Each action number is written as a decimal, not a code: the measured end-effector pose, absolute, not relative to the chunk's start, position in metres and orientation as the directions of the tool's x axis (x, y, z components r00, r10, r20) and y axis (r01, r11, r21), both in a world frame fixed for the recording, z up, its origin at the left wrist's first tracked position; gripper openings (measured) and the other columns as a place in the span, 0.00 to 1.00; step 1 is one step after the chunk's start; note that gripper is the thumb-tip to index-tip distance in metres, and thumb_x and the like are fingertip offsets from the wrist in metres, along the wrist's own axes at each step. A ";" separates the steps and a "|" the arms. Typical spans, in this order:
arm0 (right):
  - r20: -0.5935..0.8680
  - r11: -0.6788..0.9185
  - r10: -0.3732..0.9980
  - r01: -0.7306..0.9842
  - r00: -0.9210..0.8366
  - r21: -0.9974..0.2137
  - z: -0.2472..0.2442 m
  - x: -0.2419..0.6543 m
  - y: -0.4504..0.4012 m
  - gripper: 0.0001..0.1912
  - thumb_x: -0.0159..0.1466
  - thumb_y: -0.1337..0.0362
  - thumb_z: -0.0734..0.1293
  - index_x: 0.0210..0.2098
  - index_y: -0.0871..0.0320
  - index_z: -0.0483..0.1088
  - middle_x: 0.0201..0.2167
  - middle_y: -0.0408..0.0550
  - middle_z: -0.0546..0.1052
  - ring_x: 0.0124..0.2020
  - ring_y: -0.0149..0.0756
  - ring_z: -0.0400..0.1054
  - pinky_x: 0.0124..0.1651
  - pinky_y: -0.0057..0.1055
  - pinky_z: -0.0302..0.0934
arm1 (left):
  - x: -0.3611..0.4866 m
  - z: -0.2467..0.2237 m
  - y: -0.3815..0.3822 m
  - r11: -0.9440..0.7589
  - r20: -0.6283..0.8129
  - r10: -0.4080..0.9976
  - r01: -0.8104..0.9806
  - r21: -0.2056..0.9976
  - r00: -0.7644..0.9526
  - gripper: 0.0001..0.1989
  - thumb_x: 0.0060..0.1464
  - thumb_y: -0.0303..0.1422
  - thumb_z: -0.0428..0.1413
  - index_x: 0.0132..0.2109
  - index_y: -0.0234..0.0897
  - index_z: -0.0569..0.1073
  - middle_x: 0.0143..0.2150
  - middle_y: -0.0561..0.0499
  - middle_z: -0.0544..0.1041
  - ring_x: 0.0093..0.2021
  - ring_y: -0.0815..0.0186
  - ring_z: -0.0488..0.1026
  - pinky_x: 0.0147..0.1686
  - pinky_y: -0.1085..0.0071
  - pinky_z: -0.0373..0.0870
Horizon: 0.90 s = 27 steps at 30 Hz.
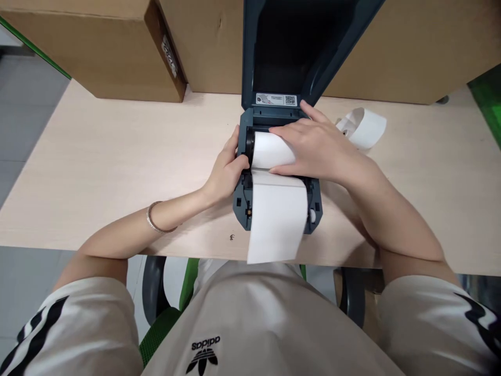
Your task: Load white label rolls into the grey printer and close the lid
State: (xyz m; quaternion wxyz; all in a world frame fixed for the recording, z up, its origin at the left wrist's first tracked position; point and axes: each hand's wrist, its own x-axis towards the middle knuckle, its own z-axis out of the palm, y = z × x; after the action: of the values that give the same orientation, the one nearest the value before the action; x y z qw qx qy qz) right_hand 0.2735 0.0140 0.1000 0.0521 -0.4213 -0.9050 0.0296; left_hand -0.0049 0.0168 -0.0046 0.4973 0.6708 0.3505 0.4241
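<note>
A dark blue-grey label printer [242, 219] stands on the table with its lid [250, 62] raised. Inside it lies a white label roll [270, 149], and a strip of its label paper [277, 224] runs out over the front, past the table edge. My left hand [227, 169] grips the printer's left side, thumb on the rim by the black roll holder [249, 143]. Across the right part of the roll rests my right hand [313, 143], its fingers along the far side and its thumb along the near side. That hand hides the roll's right end.
A curled piece of white paper [368, 128] lies right of the printer. Cardboard boxes [97, 52] line the back of the table [117, 156]. A small dark scrap [232, 237] sits near the front edge, with a chair armrest [154, 290] below.
</note>
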 end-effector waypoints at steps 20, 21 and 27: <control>0.001 0.853 0.519 0.518 -0.855 -0.057 0.130 0.283 -0.128 0.38 0.88 0.51 0.66 0.85 0.74 0.69 0.86 0.74 0.69 0.88 0.69 0.66 0.84 0.60 0.73 | 0.002 0.006 0.012 -0.312 0.257 0.876 0.072 0.947 0.407 0.45 0.61 0.35 0.60 0.84 0.44 0.67 0.90 0.47 0.72 0.92 0.41 0.62 0.93 0.49 0.59; -0.002 0.855 0.517 0.516 -0.856 -0.048 0.132 0.283 -0.128 0.37 0.89 0.52 0.65 0.85 0.74 0.69 0.86 0.74 0.69 0.87 0.69 0.66 0.84 0.60 0.74 | 0.002 0.007 0.012 -0.311 0.257 0.876 0.071 0.948 0.408 0.45 0.61 0.35 0.60 0.84 0.44 0.66 0.89 0.46 0.72 0.92 0.41 0.63 0.93 0.49 0.60; 0.046 0.834 0.552 0.550 -0.832 -0.051 0.135 0.286 -0.126 0.33 0.90 0.53 0.63 0.82 0.71 0.74 0.82 0.69 0.76 0.84 0.63 0.71 0.78 0.54 0.78 | 0.001 0.008 0.014 -0.307 0.244 0.880 0.096 0.947 0.407 0.46 0.58 0.35 0.60 0.83 0.45 0.67 0.91 0.47 0.70 0.93 0.41 0.61 0.94 0.48 0.57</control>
State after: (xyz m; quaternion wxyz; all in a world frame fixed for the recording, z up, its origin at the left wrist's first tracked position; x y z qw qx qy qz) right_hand 0.2858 -0.1256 0.1353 0.0293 -0.2879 -0.9570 0.0176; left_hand 0.0008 0.0136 0.0077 0.4719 0.6935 0.3519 0.4153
